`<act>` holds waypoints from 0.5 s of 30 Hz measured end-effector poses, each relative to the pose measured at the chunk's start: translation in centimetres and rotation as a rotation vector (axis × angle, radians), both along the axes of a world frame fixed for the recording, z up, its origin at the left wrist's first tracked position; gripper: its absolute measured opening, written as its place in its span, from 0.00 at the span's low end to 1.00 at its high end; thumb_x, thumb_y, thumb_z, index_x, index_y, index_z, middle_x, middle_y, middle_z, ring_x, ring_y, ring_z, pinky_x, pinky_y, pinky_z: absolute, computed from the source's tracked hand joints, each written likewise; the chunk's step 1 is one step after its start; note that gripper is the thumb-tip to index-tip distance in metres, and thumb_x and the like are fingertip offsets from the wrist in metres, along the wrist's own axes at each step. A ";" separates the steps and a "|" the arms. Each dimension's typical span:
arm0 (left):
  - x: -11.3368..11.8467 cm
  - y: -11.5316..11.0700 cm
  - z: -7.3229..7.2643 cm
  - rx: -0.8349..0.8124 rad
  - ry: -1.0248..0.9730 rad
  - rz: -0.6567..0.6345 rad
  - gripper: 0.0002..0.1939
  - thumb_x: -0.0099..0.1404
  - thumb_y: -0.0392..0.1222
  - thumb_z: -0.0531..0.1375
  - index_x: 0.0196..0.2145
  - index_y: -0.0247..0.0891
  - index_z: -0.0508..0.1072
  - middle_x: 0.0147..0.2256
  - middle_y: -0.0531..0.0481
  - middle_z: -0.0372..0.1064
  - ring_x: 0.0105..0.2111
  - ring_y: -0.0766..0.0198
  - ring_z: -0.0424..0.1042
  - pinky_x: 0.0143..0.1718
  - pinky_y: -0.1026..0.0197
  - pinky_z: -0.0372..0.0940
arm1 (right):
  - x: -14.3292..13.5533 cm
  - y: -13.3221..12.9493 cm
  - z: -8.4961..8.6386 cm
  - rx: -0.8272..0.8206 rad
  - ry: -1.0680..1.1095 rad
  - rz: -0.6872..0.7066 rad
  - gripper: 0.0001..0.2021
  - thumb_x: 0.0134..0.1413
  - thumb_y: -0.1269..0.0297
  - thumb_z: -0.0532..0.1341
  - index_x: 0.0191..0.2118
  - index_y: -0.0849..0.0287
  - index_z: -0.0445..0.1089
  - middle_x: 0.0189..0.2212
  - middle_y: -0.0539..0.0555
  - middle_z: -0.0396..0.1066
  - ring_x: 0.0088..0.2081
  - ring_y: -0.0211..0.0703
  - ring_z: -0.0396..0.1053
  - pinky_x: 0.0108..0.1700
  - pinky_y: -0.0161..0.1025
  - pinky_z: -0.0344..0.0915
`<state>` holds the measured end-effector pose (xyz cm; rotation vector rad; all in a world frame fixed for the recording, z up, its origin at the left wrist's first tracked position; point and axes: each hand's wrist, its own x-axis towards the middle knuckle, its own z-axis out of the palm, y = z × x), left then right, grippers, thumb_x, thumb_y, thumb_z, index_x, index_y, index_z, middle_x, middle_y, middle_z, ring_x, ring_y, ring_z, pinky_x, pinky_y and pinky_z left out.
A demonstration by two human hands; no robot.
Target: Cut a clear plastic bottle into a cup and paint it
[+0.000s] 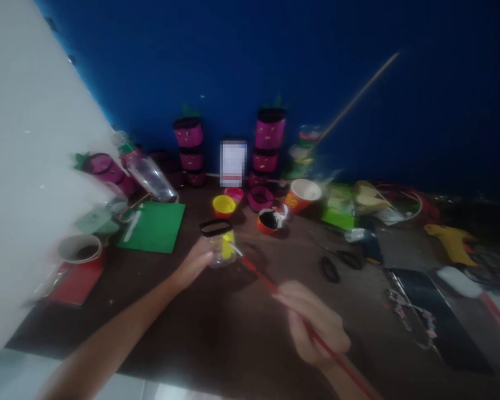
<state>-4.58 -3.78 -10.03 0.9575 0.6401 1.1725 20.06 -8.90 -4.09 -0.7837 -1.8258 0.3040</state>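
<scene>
My left hand [195, 261] grips a small clear plastic cup [220, 259] with a black band around its rim, tilted over the table. Yellow paint [227, 246] covers part of its side. Between the fingers of my right hand [312, 322] is a long red paintbrush [264, 280], its tip touching the yellow patch. Just behind the cup stands a small pot of yellow paint [224, 206]. A pot of dark paint [268, 220] is to its right, and a pink one [234, 194] sits behind.
Purple stacked figures [269, 133] line the blue wall. At left are green card [154, 226], a tilted bottle [152, 175] and a cup [80, 250]. Scissors [337, 264], a yellow glue gun [452, 243] and a dark flat panel [441, 322] lie at right.
</scene>
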 end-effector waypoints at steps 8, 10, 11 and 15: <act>-0.1 0.0 -0.3 -0.003 0.024 0.033 0.30 0.57 0.50 0.62 0.56 0.41 0.62 0.52 0.41 0.67 0.52 0.48 0.66 0.54 0.46 0.59 | -0.3 0.1 -0.3 -0.029 0.021 -0.009 0.15 0.47 0.80 0.55 0.39 0.58 0.71 0.29 0.54 0.73 0.29 0.44 0.73 0.30 0.41 0.73; 0.0 0.1 -0.2 -0.011 0.031 0.056 0.29 0.57 0.49 0.63 0.55 0.42 0.63 0.53 0.42 0.66 0.53 0.49 0.65 0.54 0.47 0.59 | -0.2 0.1 -0.1 -0.038 0.015 0.003 0.14 0.47 0.79 0.55 0.38 0.58 0.71 0.27 0.53 0.73 0.28 0.43 0.73 0.30 0.41 0.72; 0.0 0.2 -0.1 -0.011 0.030 0.068 0.28 0.57 0.49 0.62 0.54 0.42 0.64 0.54 0.42 0.65 0.54 0.49 0.64 0.55 0.47 0.58 | -0.1 0.0 0.0 -0.038 0.017 0.011 0.14 0.47 0.79 0.55 0.37 0.58 0.71 0.26 0.53 0.73 0.28 0.44 0.73 0.29 0.41 0.72; 0.3 0.4 0.4 -0.006 0.002 0.091 0.25 0.56 0.50 0.63 0.51 0.41 0.67 0.54 0.42 0.65 0.54 0.49 0.64 0.55 0.46 0.59 | 0.7 -0.1 -0.2 -0.041 0.083 0.013 0.12 0.50 0.76 0.54 0.37 0.59 0.72 0.25 0.54 0.74 0.28 0.46 0.74 0.29 0.44 0.73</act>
